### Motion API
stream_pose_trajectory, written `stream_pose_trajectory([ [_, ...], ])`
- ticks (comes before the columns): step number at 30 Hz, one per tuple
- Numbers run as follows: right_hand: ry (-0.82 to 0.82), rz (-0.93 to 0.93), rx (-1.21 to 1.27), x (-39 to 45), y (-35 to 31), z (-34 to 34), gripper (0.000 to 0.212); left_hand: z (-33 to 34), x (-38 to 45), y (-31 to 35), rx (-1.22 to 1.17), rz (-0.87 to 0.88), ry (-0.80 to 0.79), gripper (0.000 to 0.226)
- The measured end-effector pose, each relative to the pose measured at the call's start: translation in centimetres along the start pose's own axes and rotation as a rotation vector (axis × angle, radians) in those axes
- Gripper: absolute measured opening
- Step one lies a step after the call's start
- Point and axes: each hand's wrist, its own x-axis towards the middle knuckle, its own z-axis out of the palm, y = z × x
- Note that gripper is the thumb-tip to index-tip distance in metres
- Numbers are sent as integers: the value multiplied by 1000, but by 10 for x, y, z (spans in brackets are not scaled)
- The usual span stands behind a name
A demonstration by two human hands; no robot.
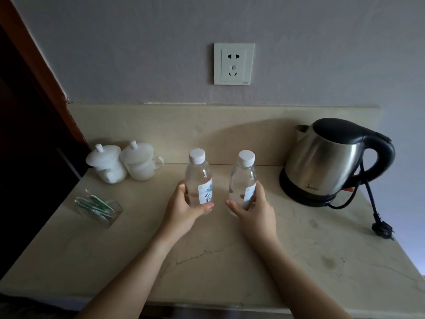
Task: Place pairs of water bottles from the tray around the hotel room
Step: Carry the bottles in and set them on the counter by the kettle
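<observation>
Head cam: left hand (181,209) is gripping one clear white-capped plastic water bottle (199,180), right hand (255,209) is gripping its twin (243,180), both upright on the beige marble counter (230,261). I'd be setting them flat, labels forward, clear of the steel kettle (331,162), before letting go.

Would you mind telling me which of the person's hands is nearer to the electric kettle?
Right. The right hand, gripping the right bottle, sits just left of the kettle; the left hand, holding the left bottle, is farther left.
</observation>
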Motion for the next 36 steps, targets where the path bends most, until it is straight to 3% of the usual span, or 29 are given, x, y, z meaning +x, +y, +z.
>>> stream_pose_trajectory([
  [3,91,11,-74,21,1,11,71,4,21,-2,-7,-14,-37,52],
  [6,122,32,-47,39,3,19,63,12,40,2,-8,13,-64,49],
  [11,63,26,-40,56,13,22,49,21,70,0,-45,38,-89,64],
  [17,3,20,-85,87,9,36,55,28,92,-1,-72,57,-64,52],
  [22,-35,-9,-65,98,10,42,52,33,99,-6,-116,66,-37,58],
  [26,0,-3,-48,105,10,42,42,36,104,-6,-134,92,-26,56],
  [36,12,22,16,112,10,45,49,39,107,-9,-83,141,-31,55],
])
